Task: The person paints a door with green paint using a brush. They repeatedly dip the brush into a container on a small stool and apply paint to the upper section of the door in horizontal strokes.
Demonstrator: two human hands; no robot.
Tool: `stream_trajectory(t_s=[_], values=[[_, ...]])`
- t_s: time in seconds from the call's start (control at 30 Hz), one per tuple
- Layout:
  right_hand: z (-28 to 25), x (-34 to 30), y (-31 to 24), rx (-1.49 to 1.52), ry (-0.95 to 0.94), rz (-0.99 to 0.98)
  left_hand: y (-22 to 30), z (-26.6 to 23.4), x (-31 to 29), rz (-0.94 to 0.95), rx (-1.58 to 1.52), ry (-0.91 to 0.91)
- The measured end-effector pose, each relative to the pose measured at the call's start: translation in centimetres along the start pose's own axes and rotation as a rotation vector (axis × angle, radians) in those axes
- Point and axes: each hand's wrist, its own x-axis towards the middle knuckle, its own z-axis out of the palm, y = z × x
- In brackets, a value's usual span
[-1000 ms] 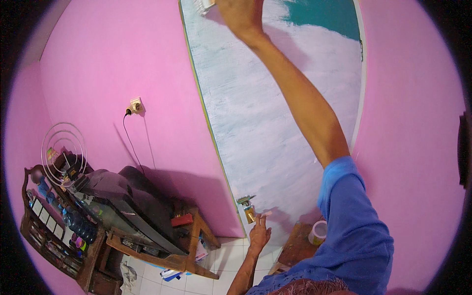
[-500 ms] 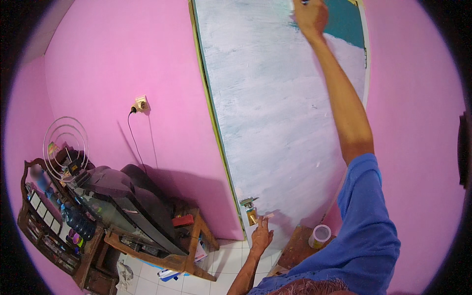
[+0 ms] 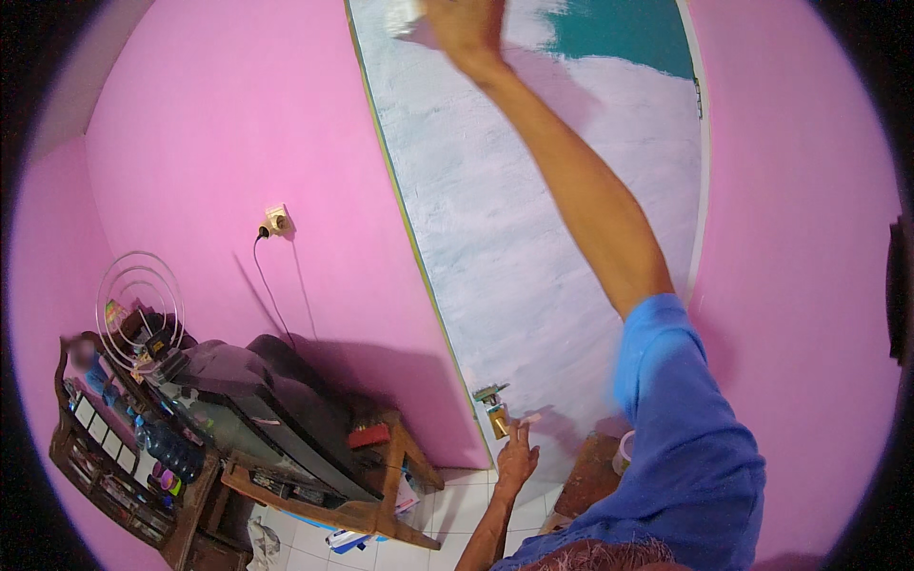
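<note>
In front of me stands a door [image 3: 533, 238], mostly coated in streaky white paint. A teal patch [image 3: 624, 38] shows at its upper right. My right hand [image 3: 468, 36] is raised to the top of the picture, closed around a paintbrush [image 3: 404, 17] whose white-loaded bristles meet the door near its upper left edge. The grip itself is partly cut off by the frame. Low down, my left hand [image 3: 517, 464] has its fingers stretched out toward the door, beside the brass-coloured lock [image 3: 497, 419]. I see nothing held in it.
A wooden stool [image 3: 586, 481] bears a pale plastic tub [image 3: 625, 451], half hidden by my sleeve. To the left, an old television [image 3: 286, 428] sits on a wooden stand [image 3: 419, 542]. Behind are a mirrored dresser [image 3: 114, 485], a ring antenna [image 3: 143, 309] and a wall socket [image 3: 277, 220] with a cord.
My right hand has swept left across the top of the door with the brush, baring more of the teal patch to view. The left hand stays by the lock. The view has shifted slightly.
</note>
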Motion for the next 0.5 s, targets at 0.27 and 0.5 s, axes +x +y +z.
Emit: stream_trajectory(t_s=[0.27,0.5], values=[[-12.8,4.3,9.1,-0.482,0.013,0.034,-0.3,0.6,-0.2,0.034,0.002,0.040],[-11.0,2.2,3.1,-0.253,-0.465,-0.609,-0.3,0.7,0.4,0.051,0.032,0.032]])
